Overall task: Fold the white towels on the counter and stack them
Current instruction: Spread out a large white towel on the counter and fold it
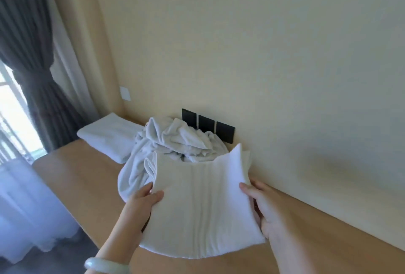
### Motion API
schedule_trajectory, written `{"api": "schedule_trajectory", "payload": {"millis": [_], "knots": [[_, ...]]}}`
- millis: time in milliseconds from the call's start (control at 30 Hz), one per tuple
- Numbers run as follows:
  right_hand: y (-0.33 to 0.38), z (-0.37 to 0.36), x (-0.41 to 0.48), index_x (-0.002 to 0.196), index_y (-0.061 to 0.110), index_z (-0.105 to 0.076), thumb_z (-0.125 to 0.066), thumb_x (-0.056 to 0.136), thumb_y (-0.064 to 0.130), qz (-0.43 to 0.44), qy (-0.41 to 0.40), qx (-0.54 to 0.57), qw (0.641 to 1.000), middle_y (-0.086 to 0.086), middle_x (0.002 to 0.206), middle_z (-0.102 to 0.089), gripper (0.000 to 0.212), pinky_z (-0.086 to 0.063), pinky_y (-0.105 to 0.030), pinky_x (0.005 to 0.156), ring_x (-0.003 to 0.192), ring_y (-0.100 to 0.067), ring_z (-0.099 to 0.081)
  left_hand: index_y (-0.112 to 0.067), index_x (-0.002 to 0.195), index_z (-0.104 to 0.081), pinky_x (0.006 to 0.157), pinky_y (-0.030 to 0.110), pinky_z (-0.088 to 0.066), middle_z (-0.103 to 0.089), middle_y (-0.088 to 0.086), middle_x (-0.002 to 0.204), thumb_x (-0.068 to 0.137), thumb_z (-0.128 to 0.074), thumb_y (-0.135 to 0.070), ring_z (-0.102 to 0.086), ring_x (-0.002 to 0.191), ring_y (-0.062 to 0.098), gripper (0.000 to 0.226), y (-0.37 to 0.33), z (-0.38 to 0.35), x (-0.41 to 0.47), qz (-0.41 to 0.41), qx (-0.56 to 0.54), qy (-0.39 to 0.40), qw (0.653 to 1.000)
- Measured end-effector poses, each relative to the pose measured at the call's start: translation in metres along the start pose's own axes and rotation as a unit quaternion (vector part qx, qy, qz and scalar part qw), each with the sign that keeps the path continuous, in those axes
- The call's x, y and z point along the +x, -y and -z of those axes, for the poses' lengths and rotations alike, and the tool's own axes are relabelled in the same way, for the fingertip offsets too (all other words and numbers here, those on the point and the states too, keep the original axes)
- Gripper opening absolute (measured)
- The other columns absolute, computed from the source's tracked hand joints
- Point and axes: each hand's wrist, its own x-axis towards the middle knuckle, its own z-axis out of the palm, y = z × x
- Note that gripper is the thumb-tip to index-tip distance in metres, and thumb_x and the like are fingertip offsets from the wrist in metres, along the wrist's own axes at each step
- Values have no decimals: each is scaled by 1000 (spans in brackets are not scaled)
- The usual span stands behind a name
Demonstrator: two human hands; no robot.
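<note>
**Both hands on one folded towel, pile behind it**

- Left hand (143, 200) and right hand (266, 210) hold a folded white terry towel (201, 205) by its left and right edges, in front of the person over the light wooden counter (72, 177).
- Left: thumb lies on top of the cloth and one of the fingers (146, 187) curls round the edge. The rest are under the towel, hidden. It's a pinch grip.
- Right: thumb lies along the top of the right edge. The fingers are tucked beneath, so I can't tell their spread. Also pinching the cloth.
- The towel sags in the middle and its far corners stick up. Ribbed stripes run down its centre. Can't tell whether the near edge touches the counter.
- Just behind it, against the cream wall, is a crumpled heap of white towels (175, 142), unfolded.
- Further back left, beside the heap, one flat folded white towel (107, 136) lies on the counter.
- A row of three black wall plates (208, 123) is partly covered by the heap. A white switch plate (125, 93) is higher up in the corner.
- A pale bangle (105, 266) is on the left wrist.
- A dark grey tied-back curtain (28, 59) hangs at far left.
</note>
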Motion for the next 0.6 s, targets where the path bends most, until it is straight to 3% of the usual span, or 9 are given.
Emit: {"api": "schedule_trajectory", "payload": {"millis": [133,333,533,600], "knots": [[0,-100,21,119,18,-67,-69,87,7,28,50,-10,998,-5,99,-77,34,-54,-31,65,82,-20,-75,-20,96,-76,95,59,-49,-74,17,99,90,-59,-5,-69,94,42,23,-29,86,19,-45,-20,-50,998],[-36,-252,46,108,10,-72,-63,90,2,34,102,-3,994,-11,95,-76,22,-54,-33,71,76,-21,-74,-14,104,-72,92,54,-52,-74,18,97,91,-59,-2,-68,94,41,22,-67,221,54,-71,-39,-93,992],[-66,-350,88,104,9,-71,-61,91,1,-8,105,-8,994,-10,88,-76,18,-54,-27,54,66,-18,-73,-12,102,-72,74,39,-55,-75,15,88,92,-57,1,-69,77,31,21,-102,307,118,-58,-13,-95,994],[-71,-370,111,108,8,-71,-61,92,1,-17,96,-10,995,-13,92,-76,20,-55,-28,56,70,-21,-73,-9,104,-71,66,33,-53,-74,13,85,92,-55,3,-69,72,27,23,-110,321,147,-55,0,-87,995]]}}
